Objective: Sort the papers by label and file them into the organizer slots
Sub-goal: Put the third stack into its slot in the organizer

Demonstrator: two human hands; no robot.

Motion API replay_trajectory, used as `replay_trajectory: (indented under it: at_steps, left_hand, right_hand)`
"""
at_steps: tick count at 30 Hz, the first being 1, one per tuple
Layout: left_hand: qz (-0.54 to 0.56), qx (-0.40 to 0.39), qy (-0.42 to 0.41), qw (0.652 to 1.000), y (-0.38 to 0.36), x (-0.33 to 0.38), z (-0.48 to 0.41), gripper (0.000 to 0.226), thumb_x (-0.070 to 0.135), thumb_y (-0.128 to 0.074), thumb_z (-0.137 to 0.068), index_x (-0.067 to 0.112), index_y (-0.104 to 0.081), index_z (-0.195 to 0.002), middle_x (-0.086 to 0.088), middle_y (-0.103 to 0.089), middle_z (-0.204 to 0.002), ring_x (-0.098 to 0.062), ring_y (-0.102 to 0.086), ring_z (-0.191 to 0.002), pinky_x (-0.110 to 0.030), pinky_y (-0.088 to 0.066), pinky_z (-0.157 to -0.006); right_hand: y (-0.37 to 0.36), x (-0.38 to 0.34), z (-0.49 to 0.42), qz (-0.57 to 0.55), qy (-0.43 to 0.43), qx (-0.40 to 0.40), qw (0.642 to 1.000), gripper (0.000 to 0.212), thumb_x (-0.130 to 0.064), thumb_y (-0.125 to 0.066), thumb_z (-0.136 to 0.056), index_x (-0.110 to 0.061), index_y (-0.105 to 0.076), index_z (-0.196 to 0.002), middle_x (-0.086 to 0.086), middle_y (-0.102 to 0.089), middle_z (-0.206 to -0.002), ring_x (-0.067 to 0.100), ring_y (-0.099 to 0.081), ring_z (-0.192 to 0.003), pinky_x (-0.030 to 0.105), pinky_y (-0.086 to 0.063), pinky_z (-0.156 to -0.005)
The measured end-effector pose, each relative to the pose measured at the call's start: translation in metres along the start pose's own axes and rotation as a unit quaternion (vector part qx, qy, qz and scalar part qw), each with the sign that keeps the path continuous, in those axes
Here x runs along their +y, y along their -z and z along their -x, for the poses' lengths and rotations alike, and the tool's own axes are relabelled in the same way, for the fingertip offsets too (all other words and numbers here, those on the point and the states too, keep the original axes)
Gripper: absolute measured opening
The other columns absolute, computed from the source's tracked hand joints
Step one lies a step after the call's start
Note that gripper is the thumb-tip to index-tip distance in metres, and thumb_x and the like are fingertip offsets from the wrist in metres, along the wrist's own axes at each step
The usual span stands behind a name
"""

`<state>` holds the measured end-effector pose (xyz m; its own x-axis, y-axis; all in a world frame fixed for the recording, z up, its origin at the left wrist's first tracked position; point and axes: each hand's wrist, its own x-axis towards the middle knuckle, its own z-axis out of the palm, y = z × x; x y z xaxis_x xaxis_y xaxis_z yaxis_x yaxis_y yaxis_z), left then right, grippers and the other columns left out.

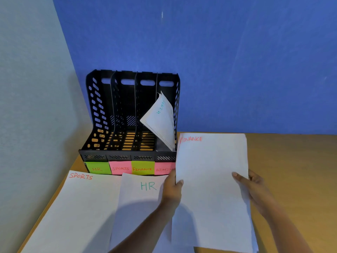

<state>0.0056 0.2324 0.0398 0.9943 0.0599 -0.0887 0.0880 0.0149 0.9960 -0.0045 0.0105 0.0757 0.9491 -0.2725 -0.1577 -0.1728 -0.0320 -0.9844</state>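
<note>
A black four-slot organizer (102,114) stands against the blue wall, its front tagged HR, SPORTS, FINANCE and ADMIN on coloured notes. A bundle of papers (160,121) leans in the rightmost ADMIN slot. The other three slots look empty. A stack of white sheets marked FINANCE (211,179) is held by both sides: my left hand (172,187) grips its left edge and my right hand (253,185) grips its right edge. A sheet marked HR (138,198) lies to the left, partly under my left arm. A sheet marked SPORTS (78,207) lies at the far left.
The wooden desk (291,170) meets a pale wall on the left and a blue wall behind. Bare desk surface shows to the right of the FINANCE stack.
</note>
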Motion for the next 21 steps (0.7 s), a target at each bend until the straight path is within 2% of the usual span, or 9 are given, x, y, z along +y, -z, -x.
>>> replay_trajectory:
  at_steps: [2, 4, 7, 9, 12, 14, 15, 18, 21]
  left_hand:
    - [0.037, 0.011, -0.009, 0.999, 0.002, 0.014, -0.006, 0.042, -0.019, -0.04, -0.085, 0.011, -0.053, -0.11, -0.008, -0.061, -0.105, -0.021, -0.056, -0.097, -0.025, -0.045, -0.084]
    - [0.061, 0.015, -0.022, 0.998, 0.007, 0.027, -0.01, 0.042, -0.02, -0.038, -0.085, 0.007, -0.053, -0.114, -0.006, -0.061, -0.104, -0.018, -0.057, -0.094, -0.017, -0.046, -0.078]
    - [0.103, 0.029, -0.029, 0.994, 0.016, 0.04, -0.014, 0.04, -0.018, -0.039, -0.086, 0.007, -0.055, -0.114, -0.008, -0.062, -0.104, -0.02, -0.057, -0.094, -0.025, -0.047, -0.082]
    - [0.117, 0.048, -0.032, 0.991, 0.022, 0.048, -0.013, 0.039, -0.015, -0.042, -0.087, 0.017, -0.056, -0.105, -0.008, -0.063, -0.105, -0.023, -0.059, -0.098, -0.034, -0.047, -0.089]
    - [0.09, 0.164, -0.098, 0.977, 0.03, 0.057, -0.011, 0.041, -0.008, -0.052, -0.086, 0.028, -0.054, -0.105, -0.006, -0.059, -0.114, -0.023, -0.058, -0.106, -0.039, -0.049, -0.094]
    - [0.058, 0.241, -0.151, 0.957, 0.033, 0.068, -0.006, 0.04, 0.0, -0.058, -0.086, 0.025, -0.051, -0.116, 0.003, -0.049, -0.118, -0.014, -0.052, -0.11, -0.028, -0.046, -0.096]
    - [0.047, 0.248, -0.185, 0.95, 0.033, 0.075, -0.002, 0.038, 0.003, -0.059, -0.087, 0.027, -0.05, -0.115, 0.009, -0.046, -0.117, -0.005, -0.049, -0.11, -0.02, -0.042, -0.095]
    - [0.028, 0.189, -0.252, 0.949, 0.029, 0.099, 0.012, 0.034, 0.009, -0.058, -0.089, 0.039, -0.051, -0.103, 0.011, -0.046, -0.121, 0.017, -0.046, -0.108, -0.005, -0.038, -0.091]
    - [0.023, 0.102, -0.238, 0.966, 0.028, 0.117, 0.024, 0.028, 0.038, -0.06, -0.083, 0.046, -0.047, -0.107, 0.014, -0.046, -0.126, 0.011, -0.045, -0.116, -0.018, -0.041, -0.098]
  right_hand:
    - [0.003, -0.014, 0.005, -0.036, 0.011, -0.078, 0.996, 0.05, -0.026, -0.078, -0.072, -0.008, -0.058, -0.115, -0.001, -0.066, -0.11, 0.012, -0.065, -0.092, 0.022, -0.05, -0.084]
    - [0.002, -0.02, 0.007, -0.024, 0.009, -0.11, 0.994, 0.081, -0.047, -0.089, -0.044, -0.01, -0.063, -0.111, 0.0, -0.072, -0.108, 0.015, -0.069, -0.095, 0.024, -0.057, -0.081]
    - [-0.007, -0.029, 0.012, -0.044, 0.031, -0.132, 0.99, 0.088, -0.05, -0.089, -0.037, -0.006, -0.065, -0.109, 0.007, -0.073, -0.104, 0.023, -0.07, -0.095, 0.029, -0.06, -0.074]
    - [-0.018, -0.04, 0.015, -0.073, 0.061, -0.131, 0.987, 0.075, -0.048, -0.088, -0.044, -0.005, -0.067, -0.102, 0.005, -0.076, -0.093, 0.021, -0.072, -0.087, 0.024, -0.058, -0.063]
    - [-0.043, -0.058, 0.026, -0.119, 0.097, -0.101, 0.983, 0.016, -0.018, -0.067, -0.078, -0.006, -0.066, -0.089, -0.002, -0.076, -0.074, 0.014, -0.073, -0.071, 0.02, -0.055, -0.054]
    - [-0.06, -0.064, 0.029, -0.086, 0.118, -0.064, 0.987, 0.008, -0.015, -0.063, -0.081, -0.009, -0.067, -0.082, -0.005, -0.075, -0.067, 0.013, -0.07, -0.063, 0.02, -0.055, -0.053]
    - [-0.069, -0.068, 0.031, -0.076, 0.131, -0.048, 0.987, 0.007, -0.015, -0.062, -0.083, -0.011, -0.067, -0.079, -0.006, -0.074, -0.064, 0.011, -0.069, -0.06, 0.019, -0.055, -0.053]
    - [-0.098, -0.079, 0.041, -0.067, 0.18, -0.015, 0.981, 0.013, -0.013, -0.062, -0.086, -0.016, -0.065, -0.073, -0.014, -0.07, -0.057, 0.003, -0.065, -0.053, 0.015, -0.052, -0.05]
    - [-0.128, -0.091, 0.056, -0.046, 0.239, -0.006, 0.97, 0.017, -0.015, -0.061, -0.088, -0.022, -0.064, -0.073, -0.021, -0.067, -0.056, -0.005, -0.062, -0.052, 0.013, -0.049, -0.05]
